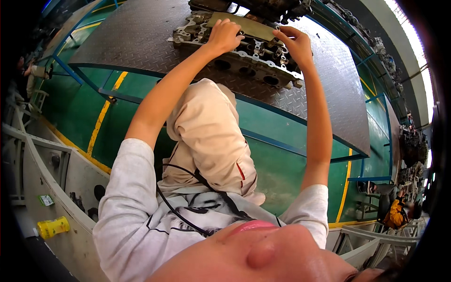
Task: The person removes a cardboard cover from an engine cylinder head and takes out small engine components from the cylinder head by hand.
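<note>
On the worktop (127, 37), a cylinder head (249, 63) is sitting before an engine assembly (277, 10). Along the head's far side a plate (256, 29) is lying, with the left hand's grip (224, 36) over its left part and the right hand's grip (298, 44) at its right end.

**A Two-Sided Reach**

You stretch both bare forearms past the table's (136, 35) near edge, left forearm (176, 87) slanting inward, right forearm (318, 113) steeper. Your left hand (225, 35) is knuckles-up, fingers bent; your right hand (298, 45) turns inward, its fingers curved toward the left.
</note>
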Tool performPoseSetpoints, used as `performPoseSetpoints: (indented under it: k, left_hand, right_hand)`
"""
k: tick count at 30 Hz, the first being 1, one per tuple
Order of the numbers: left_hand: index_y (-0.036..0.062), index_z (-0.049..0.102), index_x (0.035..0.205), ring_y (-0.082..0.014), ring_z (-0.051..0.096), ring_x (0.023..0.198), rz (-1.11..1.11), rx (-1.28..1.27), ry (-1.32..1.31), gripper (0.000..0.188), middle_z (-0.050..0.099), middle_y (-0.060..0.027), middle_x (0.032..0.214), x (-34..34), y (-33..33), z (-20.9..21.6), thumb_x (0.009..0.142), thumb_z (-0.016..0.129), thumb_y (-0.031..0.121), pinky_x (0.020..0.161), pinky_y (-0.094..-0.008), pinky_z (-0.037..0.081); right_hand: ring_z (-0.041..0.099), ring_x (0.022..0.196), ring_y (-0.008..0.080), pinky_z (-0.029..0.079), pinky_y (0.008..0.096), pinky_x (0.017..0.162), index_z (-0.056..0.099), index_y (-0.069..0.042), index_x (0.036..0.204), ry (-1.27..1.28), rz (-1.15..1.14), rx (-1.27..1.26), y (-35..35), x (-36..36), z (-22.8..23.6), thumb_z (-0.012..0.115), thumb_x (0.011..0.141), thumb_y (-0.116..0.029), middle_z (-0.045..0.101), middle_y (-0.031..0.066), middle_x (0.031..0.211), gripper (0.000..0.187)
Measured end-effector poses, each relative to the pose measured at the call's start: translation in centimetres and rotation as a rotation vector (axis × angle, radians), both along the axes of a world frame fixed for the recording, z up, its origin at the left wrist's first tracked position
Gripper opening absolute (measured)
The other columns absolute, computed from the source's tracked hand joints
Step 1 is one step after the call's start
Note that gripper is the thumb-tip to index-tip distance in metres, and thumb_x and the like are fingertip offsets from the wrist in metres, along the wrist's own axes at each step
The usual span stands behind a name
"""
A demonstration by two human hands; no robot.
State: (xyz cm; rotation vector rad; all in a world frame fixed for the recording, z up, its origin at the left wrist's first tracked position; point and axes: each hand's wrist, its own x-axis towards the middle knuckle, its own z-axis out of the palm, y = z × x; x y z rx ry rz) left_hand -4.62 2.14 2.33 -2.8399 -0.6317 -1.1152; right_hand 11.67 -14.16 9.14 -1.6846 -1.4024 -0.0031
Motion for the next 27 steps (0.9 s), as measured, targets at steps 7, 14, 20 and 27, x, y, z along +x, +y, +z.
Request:
performPoseSetpoints:
  k: [7, 14, 20, 27]
  left_hand:
    - [0.0006, 0.062, 0.082, -0.0348, 0.058, 0.083, -0.061, 0.071, 0.114, 0.024, 0.061, -0.0151, 0.084, 1.0, 0.6, 0.5, 0.076, 0.064, 0.024, 0.075, -0.0441, 0.043]
    - [-0.0002, 0.059, 0.085, -0.0372, 0.057, 0.085, -0.020, -0.026, -0.004, 0.024, 0.059, -0.0180, 0.087, 0.2, 0.7, -0.2, 0.079, 0.062, 0.023, 0.073, -0.0451, 0.045]
    - [-0.0004, 0.060, 0.087, -0.0360, 0.059, 0.082, -0.035, -0.121, 0.055, 0.029, 0.062, -0.0182, 0.084, 1.0, 1.2, -0.2, 0.078, 0.064, 0.027, 0.072, -0.0424, 0.046]
    - [-0.0005, 0.061, 0.079, -0.0233, 0.064, 0.062, -0.004, -0.182, 0.160, 0.030, 0.065, -0.0135, 0.074, 2.1, 4.4, 1.6, 0.075, 0.069, 0.028, 0.062, -0.0350, 0.049]
  right_hand:
    - [0.065, 0.075, 0.0193, 0.050, 0.0292, 0.069, 0.066, 0.000, 0.098, -0.133, 0.049, 0.050, 1.6, -0.3, -1.6, 0.070, 0.077, -0.031, 0.068, 0.0139, 0.084, 0.038]
    - [0.065, 0.075, 0.0222, 0.050, 0.0305, 0.070, 0.066, -0.001, 0.097, -0.229, 0.012, 0.022, 2.4, -1.4, -2.5, 0.068, 0.078, -0.033, 0.067, 0.0142, 0.083, 0.037]
    - [0.065, 0.075, 0.0234, 0.049, 0.0314, 0.070, 0.066, -0.002, 0.097, -0.111, 0.043, 0.106, 4.1, -1.4, -4.0, 0.068, 0.077, -0.032, 0.067, 0.0143, 0.082, 0.035]
    - [0.064, 0.080, 0.0281, 0.049, 0.0348, 0.072, 0.066, -0.004, 0.097, -0.210, 0.044, 0.033, 6.2, -1.1, -5.3, 0.067, 0.078, -0.029, 0.066, 0.0146, 0.085, 0.032]
